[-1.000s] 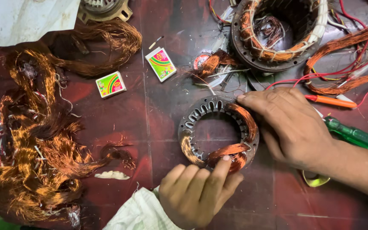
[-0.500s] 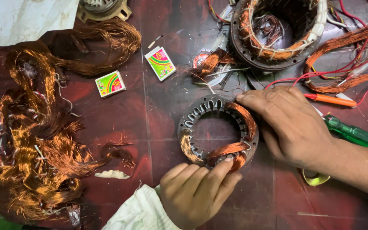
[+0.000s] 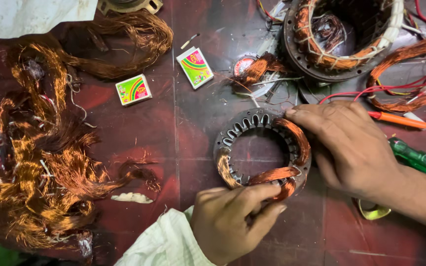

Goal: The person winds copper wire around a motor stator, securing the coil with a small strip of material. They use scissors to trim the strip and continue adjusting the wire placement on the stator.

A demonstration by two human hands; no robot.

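A small round metal stator ring (image 3: 246,124) lies flat on the dark red floor, with copper wire coils (image 3: 274,175) wound into its slots. My left hand (image 3: 232,221), in a pale sleeve, presses its fingers on the coil at the ring's near edge. My right hand (image 3: 346,145) rests over the ring's right side, fingertips on the copper coil at its upper right.
A larger stator (image 3: 341,37) with windings stands at the top right. A big heap of loose copper wire (image 3: 45,162) fills the left. Two small colourful boxes (image 3: 133,90) (image 3: 195,67) lie in the upper middle. An orange tool (image 3: 399,119) and a green-handled screwdriver (image 3: 420,158) lie right.
My left hand's fingers have shifted slightly right along the near coil. The right hand and the ring have stayed nearly still.
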